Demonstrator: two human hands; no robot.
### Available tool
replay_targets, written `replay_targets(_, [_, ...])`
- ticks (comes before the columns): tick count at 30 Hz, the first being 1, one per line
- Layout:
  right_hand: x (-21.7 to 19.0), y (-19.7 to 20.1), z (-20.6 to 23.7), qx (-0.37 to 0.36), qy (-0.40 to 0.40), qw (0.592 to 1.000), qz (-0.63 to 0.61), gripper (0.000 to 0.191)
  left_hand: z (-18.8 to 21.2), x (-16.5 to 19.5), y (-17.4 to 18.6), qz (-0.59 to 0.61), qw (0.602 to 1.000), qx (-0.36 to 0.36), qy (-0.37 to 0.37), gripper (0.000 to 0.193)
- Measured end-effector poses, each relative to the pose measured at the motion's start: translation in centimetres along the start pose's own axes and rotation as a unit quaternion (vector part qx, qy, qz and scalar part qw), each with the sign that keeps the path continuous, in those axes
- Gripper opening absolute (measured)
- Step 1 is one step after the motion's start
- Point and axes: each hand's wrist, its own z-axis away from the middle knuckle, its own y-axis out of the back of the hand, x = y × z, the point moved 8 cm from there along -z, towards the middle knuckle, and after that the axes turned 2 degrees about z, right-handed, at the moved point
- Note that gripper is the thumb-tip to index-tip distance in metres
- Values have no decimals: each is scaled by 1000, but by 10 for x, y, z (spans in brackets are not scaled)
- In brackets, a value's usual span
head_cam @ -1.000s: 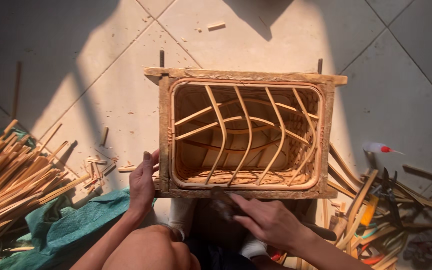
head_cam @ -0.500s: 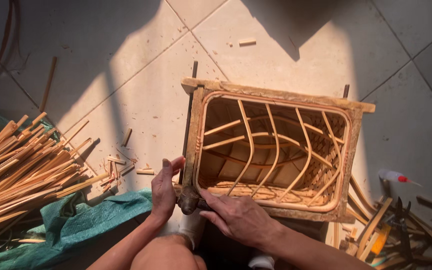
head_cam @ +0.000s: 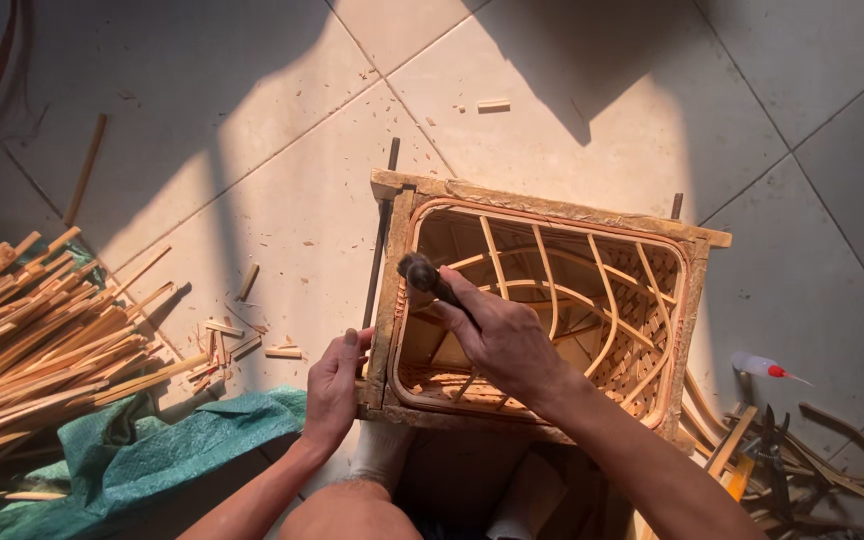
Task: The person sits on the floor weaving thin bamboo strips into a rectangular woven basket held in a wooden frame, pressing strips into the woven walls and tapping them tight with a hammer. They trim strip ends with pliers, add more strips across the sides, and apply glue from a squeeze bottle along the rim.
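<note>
A square woven bamboo basket frame (head_cam: 692, 290) stands on the tiled floor in front of me, open side up, with curved strips inside. My left hand (head_cam: 335, 385) grips its near left corner. My right hand (head_cam: 502, 335) holds a small dark-headed hammer (head_cam: 422, 275) raised over the frame's left rim. My knee shows at the bottom centre.
A pile of split bamboo sticks (head_cam: 37, 335) lies at the left, over a green cloth (head_cam: 167, 445). Short offcuts (head_cam: 242, 345) are scattered by the frame. A small glue bottle with a red tip (head_cam: 760, 366), pliers (head_cam: 774, 440) and more strips lie at the right.
My right hand has lifted from the frame's near edge and now holds the hammer up over the left rim. The view has shifted, so the basket sits further right.
</note>
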Motion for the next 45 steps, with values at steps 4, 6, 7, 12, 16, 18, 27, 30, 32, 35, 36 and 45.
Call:
replay_targets(4, [-9, 2, -8, -21, 14, 1000, -6, 49, 0, -3, 4, -33, 999, 2, -13, 52])
replay_targets(6, [-11, 13, -17, -20, 14, 1000, 8, 49, -1, -7, 4, -57, 998, -6, 4, 52])
replay_targets(7, [-2, 19, -20, -30, -44, 998, -22, 47, 0, -10, 5, -69, 997, -8, 19, 51])
replay_targets(12, [4, 73, -27, 68, -54, 994, -73, 44, -1, -5, 6, -58, 998, -2, 6, 54])
replay_targets(16, [-9, 48, -50, 25, -2, 1000, -13, 46, -1, -2, 4, -51, 999, 0, 1, 57])
replay_targets(18, [-23, 36, -66, 34, 75, 996, 31, 46, 0, -3, 4, -54, 998, 0, 10, 58])
replay_targets(27, [9, 100, -45, 88, -53, 991, -90, 46, -28, 43, 8, -95, 992, 20, -78, 47])
replay_targets(30, [28, 80, -41, 36, -143, 984, -102, 45, -48, 85, -14, -110, 973, 49, -196, 41])
replay_targets(32, [27, 76, -42, 51, -81, 992, -81, 44, -58, 111, -30, -109, 957, 67, -262, 38])
replay_targets(35, [63, 84, -25, 34, -179, 979, -90, 45, -72, 148, -41, -151, 917, 102, -355, 32])
replay_targets(36, [78, 87, -15, 18, -242, 964, -104, 45, -78, 161, -43, -199, 892, 113, -389, 30])
replay_targets(45, [91, 159, 48, 205, -160, 965, -45, 43, -185, 145, -184, -569, 779, -183, -192, 67])
